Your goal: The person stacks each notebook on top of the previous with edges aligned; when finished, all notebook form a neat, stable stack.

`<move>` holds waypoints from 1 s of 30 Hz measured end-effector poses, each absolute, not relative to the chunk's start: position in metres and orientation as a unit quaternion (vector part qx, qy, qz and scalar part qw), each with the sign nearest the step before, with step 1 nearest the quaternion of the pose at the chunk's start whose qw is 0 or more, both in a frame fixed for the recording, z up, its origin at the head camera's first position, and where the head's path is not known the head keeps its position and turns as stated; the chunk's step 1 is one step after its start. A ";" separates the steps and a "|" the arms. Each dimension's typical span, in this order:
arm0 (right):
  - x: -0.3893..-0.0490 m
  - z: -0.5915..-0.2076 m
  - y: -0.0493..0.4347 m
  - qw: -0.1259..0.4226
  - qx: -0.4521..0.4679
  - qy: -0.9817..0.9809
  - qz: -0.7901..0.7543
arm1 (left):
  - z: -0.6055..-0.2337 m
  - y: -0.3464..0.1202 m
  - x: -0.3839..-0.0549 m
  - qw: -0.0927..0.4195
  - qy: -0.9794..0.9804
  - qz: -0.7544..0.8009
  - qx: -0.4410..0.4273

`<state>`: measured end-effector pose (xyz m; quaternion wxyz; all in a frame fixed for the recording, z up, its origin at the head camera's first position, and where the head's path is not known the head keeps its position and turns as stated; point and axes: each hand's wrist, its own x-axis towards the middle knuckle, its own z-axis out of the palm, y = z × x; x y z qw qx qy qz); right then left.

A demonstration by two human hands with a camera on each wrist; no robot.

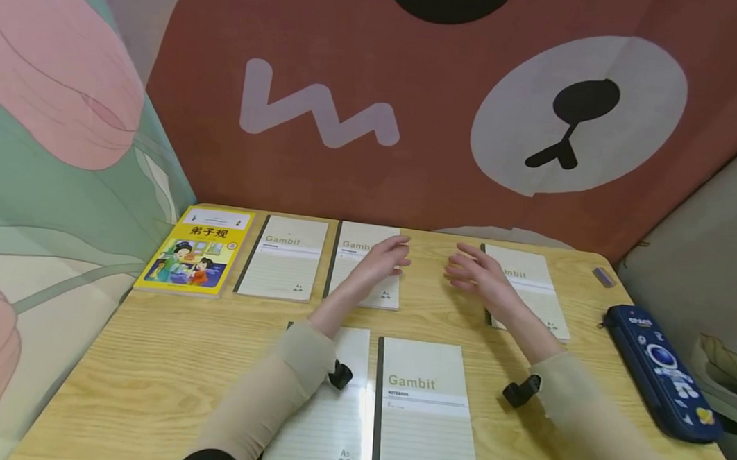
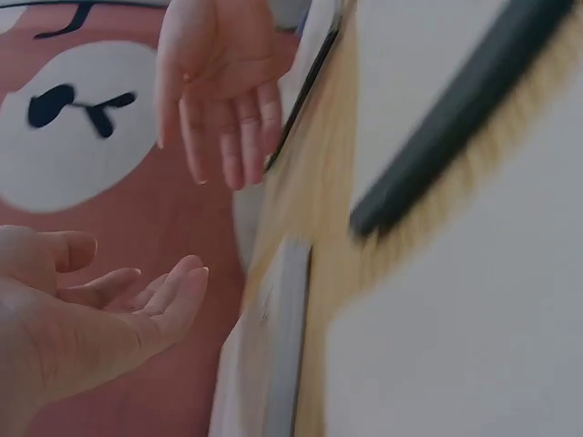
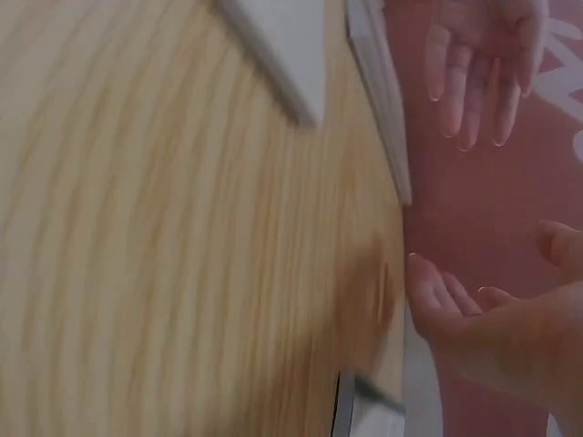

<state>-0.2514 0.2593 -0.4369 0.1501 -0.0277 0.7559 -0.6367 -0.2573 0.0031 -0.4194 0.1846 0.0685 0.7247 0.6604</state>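
Both hands hover over the back half of the table, held apart with fingers spread loosely and nothing in them. My left hand (image 1: 375,266) overlaps a Gambit notebook (image 1: 380,296) in the head view. The right hand (image 1: 483,276) is over the left edge of another Gambit notebook (image 1: 535,277), hiding part of its title. In the left wrist view, the two palms face each other across a gap. Two more notebooks lie in front: one (image 1: 320,429) partly covered by the left forearm, the other (image 1: 423,427) in full sight to its right.
At the back left lies a yellow picture book (image 1: 195,252), with a further Gambit notebook (image 1: 285,260) beside it. A dark blue space-themed pencil case (image 1: 661,370) rests along the right edge. Behind it is a small eraser (image 1: 604,277). A printed wall covering (image 1: 321,179) rises behind the table.
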 end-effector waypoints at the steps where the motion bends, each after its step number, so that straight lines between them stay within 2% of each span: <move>1: -0.251 -0.437 0.266 0.143 -0.026 0.763 -0.629 | -0.421 0.010 -0.257 0.190 0.720 0.663 0.070; 11: -0.236 -0.440 0.345 0.052 -0.004 0.777 -0.627 | -0.435 0.074 -0.248 0.232 0.682 0.691 0.062; 19: -0.223 -0.445 0.386 0.013 0.062 0.879 -0.473 | -0.446 0.109 -0.242 0.256 0.624 0.737 0.043; 24: -0.216 -0.440 0.400 0.022 0.085 0.910 -0.405 | -0.453 0.125 -0.237 0.277 0.609 0.741 0.055; 30: -0.214 -0.436 0.405 0.060 0.113 0.900 -0.417 | -0.455 0.143 -0.237 0.283 0.585 0.760 0.030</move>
